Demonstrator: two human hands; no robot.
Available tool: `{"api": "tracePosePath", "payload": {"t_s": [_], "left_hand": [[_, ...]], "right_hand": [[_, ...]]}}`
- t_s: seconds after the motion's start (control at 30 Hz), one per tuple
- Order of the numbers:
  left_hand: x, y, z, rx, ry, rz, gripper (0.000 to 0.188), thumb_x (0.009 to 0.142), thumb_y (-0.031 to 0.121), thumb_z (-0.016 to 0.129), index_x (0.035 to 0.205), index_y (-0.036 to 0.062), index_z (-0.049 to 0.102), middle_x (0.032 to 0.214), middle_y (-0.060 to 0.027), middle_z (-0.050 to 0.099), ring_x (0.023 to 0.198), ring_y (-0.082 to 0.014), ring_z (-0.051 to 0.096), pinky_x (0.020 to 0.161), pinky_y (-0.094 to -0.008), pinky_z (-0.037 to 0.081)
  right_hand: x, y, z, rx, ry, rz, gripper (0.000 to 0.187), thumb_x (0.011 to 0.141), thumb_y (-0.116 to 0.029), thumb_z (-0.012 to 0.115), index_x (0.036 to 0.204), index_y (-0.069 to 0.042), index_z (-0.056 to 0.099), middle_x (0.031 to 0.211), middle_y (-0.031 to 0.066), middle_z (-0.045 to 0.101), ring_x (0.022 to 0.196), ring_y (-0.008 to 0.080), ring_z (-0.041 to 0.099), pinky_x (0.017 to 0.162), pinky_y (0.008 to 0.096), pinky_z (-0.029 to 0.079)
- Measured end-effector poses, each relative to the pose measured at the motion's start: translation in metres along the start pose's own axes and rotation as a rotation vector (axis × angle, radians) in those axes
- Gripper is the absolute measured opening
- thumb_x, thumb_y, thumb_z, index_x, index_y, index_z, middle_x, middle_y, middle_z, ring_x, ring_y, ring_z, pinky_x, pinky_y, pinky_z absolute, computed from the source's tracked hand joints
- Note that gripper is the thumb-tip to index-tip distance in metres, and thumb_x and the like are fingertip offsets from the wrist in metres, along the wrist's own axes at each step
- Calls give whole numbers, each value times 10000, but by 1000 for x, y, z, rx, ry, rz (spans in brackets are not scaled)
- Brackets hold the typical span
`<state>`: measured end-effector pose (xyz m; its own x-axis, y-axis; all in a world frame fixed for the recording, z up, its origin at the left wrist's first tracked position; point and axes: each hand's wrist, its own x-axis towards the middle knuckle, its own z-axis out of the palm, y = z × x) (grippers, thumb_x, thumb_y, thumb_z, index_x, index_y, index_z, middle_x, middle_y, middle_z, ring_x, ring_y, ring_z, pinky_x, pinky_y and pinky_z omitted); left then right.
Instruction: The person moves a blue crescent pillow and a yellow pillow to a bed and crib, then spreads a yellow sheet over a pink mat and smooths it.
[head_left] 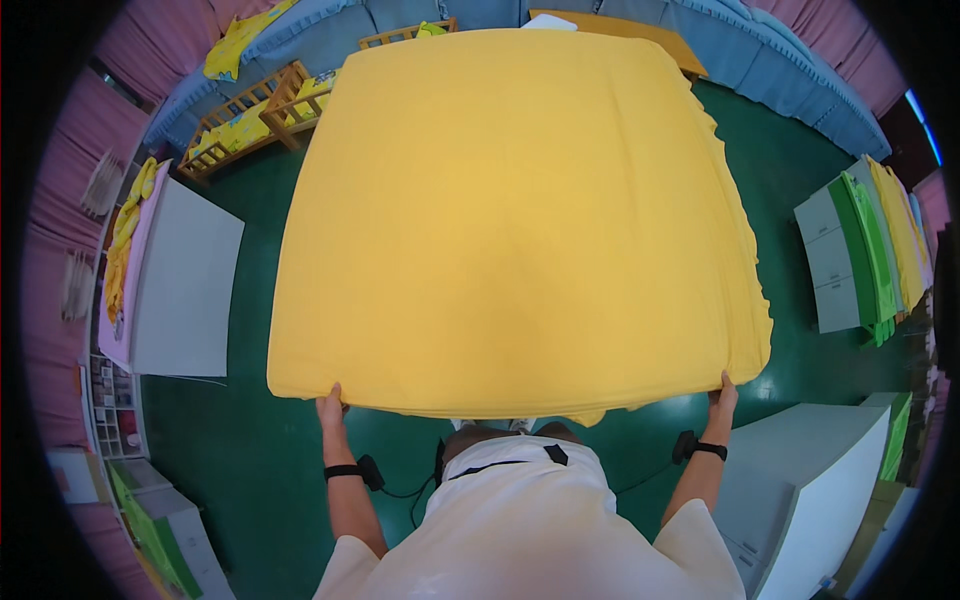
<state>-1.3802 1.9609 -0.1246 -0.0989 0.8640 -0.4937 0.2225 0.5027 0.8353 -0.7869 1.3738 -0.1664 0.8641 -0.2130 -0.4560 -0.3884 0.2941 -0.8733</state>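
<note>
A large yellow sheet (pixel 500 220) spreads out flat in front of me, smooth over most of its face, with a ruffled edge down its right side. What lies under it is hidden. Close to its near left corner, my left hand (pixel 331 406) pinches the edge, thumb on top and fingers underneath. My right hand (pixel 722 396) grips the same near edge by the right corner in a like way. Both arms reach forward, each with a black band and small device at the wrist.
Wooden cots (pixel 235 130) with yellow bedding stand at the far left, beside a wooden table (pixel 630 35) farther right. White cabinets flank me: one on the left (pixel 185 280), one on the right (pixel 830 265), another near right (pixel 790 480). Green floor (pixel 270 480) shows between them.
</note>
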Motion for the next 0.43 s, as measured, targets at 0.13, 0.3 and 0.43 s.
{"api": "tracePosePath", "payload": {"t_s": [0.13, 0.3, 0.43], "left_hand": [[-8, -15, 10, -131, -76, 3, 311, 902, 203, 590, 1134, 2, 541, 955, -112, 625, 758, -198, 616, 571, -324, 505], [-18, -22, 0, -272, -192, -49, 325, 912, 207, 574, 1169, 12, 535, 995, -125, 630, 820, -230, 636, 623, -350, 528], [-28, -30, -16, -133, -129, -128, 493, 896, 322, 610, 1285, 69, 446, 1055, -101, 616, 892, -239, 631, 718, -408, 537]], "right_hand": [[2, -10, -13, -170, 2, 104, 375, 918, -263, 584, 1214, -47, 504, 1113, 112, 588, 953, 230, 591, 763, 377, 505], [-17, 2, 23, -37, -11, 92, 427, 934, -316, 541, 1292, -101, 451, 1154, 111, 574, 1008, 254, 567, 817, 440, 480], [41, 30, -7, -898, 358, -215, 704, 894, -406, 581, 1443, -146, 225, 1321, 133, 524, 1208, 295, 518, 934, 442, 495]]}}
